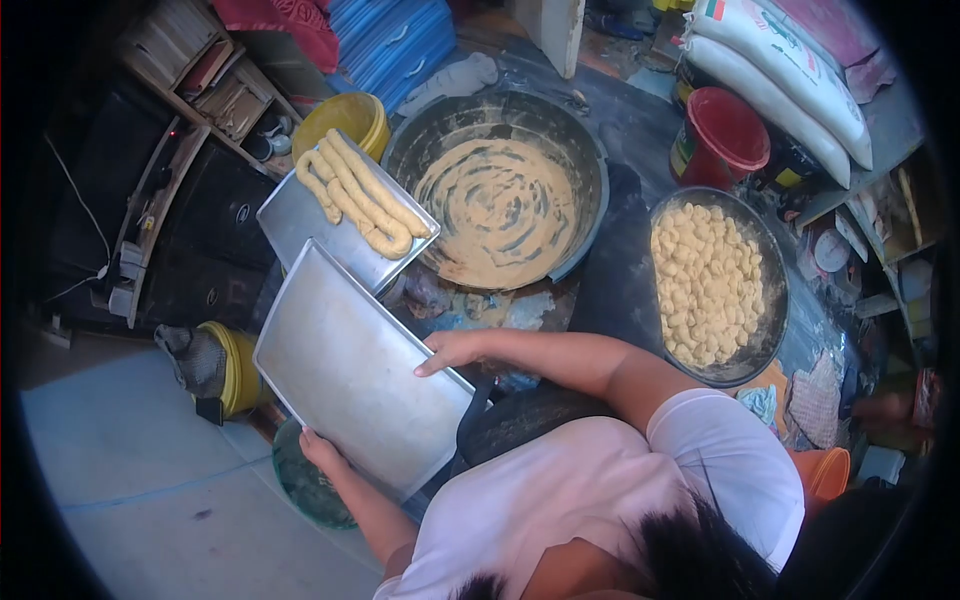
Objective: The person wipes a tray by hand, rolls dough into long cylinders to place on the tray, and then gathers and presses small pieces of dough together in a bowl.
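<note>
A bare metal baking tray (355, 385) is held between my two hands, tilted in front of my lap. My left hand (322, 452) grips its lower left edge, and my right hand (450, 350) has its thumb on top of the right edge with the fingers hidden below. Just beyond lies a second metal tray (290, 215), carrying long folded ropes of dough (365, 195). To its right stands a wide dark basin (595, 215) with a floury, crumb-coloured coating (500, 205) swirled over its bottom.
A round dark pan (778, 330) full of small dough pieces (705, 285) sits at the right. Behind it are a red bucket (725, 135) and stacked white sacks (770, 85). A yellow bucket (240, 370) and a green basin (305, 480) stand at the left.
</note>
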{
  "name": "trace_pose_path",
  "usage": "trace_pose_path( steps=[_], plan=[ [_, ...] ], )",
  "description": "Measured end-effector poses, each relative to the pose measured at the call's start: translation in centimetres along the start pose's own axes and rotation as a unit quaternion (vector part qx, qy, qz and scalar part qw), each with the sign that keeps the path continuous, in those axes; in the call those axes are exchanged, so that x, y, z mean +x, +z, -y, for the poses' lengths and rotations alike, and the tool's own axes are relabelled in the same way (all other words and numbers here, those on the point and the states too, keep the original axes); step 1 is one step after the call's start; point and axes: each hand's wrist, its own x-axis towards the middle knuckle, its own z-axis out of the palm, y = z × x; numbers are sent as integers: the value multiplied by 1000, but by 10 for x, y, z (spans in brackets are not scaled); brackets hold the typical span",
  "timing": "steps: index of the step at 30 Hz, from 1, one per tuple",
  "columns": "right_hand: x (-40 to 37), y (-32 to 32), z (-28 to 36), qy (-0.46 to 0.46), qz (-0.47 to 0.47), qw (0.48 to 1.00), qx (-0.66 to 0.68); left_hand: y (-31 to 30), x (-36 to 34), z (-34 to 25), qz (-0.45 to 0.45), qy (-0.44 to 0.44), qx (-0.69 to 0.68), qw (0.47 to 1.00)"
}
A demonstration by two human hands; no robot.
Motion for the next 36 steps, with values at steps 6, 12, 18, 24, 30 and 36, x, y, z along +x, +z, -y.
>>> trace_pose_path(
  steps=[6, 12, 18, 24, 30, 36],
  plan=[
    [-4, 1, 5, -1, -4, 1000, 9, 1, -12, -24, -2, -2, 8, 1000],
    [-3, 1, 5, 4, 1, 1000, 8, -1, -5, -9, -3, 3, 9, 1000],
    [-1, 2, 1, -5, -13, 1000, -7, -2, 0, 2, 2, -2, 9, 1000],
    [-3, 1, 5, 8, -1, 1000, -1, -1, -3, -5, -2, -5, 8, 1000],
    [-2, 3, 2, -11, -10, 1000, 0, -2, 4, 5, 2, -8, 18, 1000],
    [-1, 2, 2, -5, -7, 1000, -7, -2, 0, -3, -2, -3, 32, 999]
  ],
)
